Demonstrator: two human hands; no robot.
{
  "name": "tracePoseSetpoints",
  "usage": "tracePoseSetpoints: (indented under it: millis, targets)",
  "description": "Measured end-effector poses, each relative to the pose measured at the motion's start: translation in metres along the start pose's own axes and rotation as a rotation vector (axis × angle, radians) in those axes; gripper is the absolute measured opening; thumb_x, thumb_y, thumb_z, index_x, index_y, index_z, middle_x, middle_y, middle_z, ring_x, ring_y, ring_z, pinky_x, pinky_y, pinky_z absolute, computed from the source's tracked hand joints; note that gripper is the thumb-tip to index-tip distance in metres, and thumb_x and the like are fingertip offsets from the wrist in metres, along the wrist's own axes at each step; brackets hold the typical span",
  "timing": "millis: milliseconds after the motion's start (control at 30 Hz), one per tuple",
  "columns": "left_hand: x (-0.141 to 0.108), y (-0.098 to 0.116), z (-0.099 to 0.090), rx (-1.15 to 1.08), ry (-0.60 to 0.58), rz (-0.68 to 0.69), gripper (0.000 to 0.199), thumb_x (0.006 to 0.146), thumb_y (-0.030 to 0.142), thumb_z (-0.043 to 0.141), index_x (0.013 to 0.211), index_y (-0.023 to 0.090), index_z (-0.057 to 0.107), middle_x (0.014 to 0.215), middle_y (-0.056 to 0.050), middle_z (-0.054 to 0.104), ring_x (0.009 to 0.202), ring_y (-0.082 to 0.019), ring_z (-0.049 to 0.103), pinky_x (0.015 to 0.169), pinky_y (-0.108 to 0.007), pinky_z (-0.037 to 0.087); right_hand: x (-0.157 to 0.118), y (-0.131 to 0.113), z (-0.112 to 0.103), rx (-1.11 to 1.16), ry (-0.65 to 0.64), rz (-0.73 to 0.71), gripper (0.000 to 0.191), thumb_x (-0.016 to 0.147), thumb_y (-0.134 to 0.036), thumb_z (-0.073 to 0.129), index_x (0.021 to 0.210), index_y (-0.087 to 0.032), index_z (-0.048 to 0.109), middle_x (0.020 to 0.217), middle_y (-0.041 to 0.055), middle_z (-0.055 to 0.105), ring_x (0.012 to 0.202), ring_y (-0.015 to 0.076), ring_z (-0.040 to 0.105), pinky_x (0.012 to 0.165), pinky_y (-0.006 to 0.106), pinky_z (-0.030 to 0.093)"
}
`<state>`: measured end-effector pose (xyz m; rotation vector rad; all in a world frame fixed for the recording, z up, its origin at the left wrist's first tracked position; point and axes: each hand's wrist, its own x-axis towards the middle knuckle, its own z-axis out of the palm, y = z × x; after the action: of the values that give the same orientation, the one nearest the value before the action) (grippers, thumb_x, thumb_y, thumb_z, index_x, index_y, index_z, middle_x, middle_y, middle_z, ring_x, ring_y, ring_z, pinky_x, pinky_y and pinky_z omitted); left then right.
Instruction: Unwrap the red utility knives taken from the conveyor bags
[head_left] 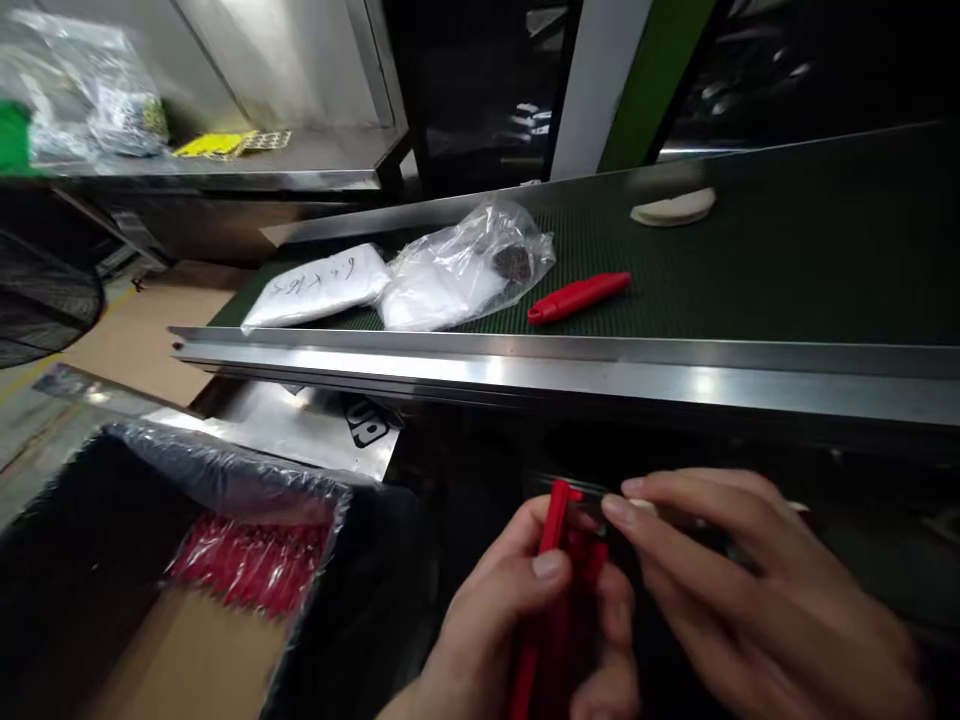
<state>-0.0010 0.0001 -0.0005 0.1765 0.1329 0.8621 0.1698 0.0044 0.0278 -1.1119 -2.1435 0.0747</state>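
Red plastic part (556,590) held in my left hand (510,610), fingers curled shut around it, below the steel belt rail (525,365). My right hand (750,570) was half-closed, fingertips (619,510) at the part's top end; couldn't tell what they pinched. Second red plastic piece (577,297) lay on the green conveyor belt (787,270).

A factory packing area is shown, indicated by a green conveyor belt (787,270), steel rails (570,375) and a plastic-lined carton (180,650).
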Motion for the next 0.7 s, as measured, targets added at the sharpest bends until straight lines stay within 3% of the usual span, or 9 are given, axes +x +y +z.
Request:
tracePoseSetpoints:
  millis: [500, 700]
  targets:
    - [-0.0013, -0.0005, 0.0068, 0.02, 0.064, -0.048, 0.031, 0.093, 0.031, 0.043, 0.115, 0.012, 0.054, 0.083, -0.01, 0.069, 0.049, -0.012, 0.061, 0.04, -0.017, 0.048, -0.0007, 0.0018, -0.0038, -0.146, 0.021, -0.045, 0.035, 0.089, -0.003, 0.053, 0.119, -0.019, 0.06, 0.109, 0.0102, 0.059, 0.097, 0.0244, 0.055, 0.08, 0.044, 0.043]
    - [-0.0022, -0.0004, 0.0068, 0.021, 0.067, -0.08, 0.035, 0.092, 0.035, 0.042, 0.115, 0.011, 0.056, 0.08, -0.012, 0.069, 0.05, -0.014, 0.063, 0.041, -0.018, 0.049, -0.0013, 0.003, -0.0081, -0.166, -0.009, -0.034, 0.034, 0.09, -0.008, 0.053, 0.117, -0.026, 0.063, 0.106, 0.0061, 0.064, 0.094, 0.0213, 0.06, 0.081, 0.039, 0.046]
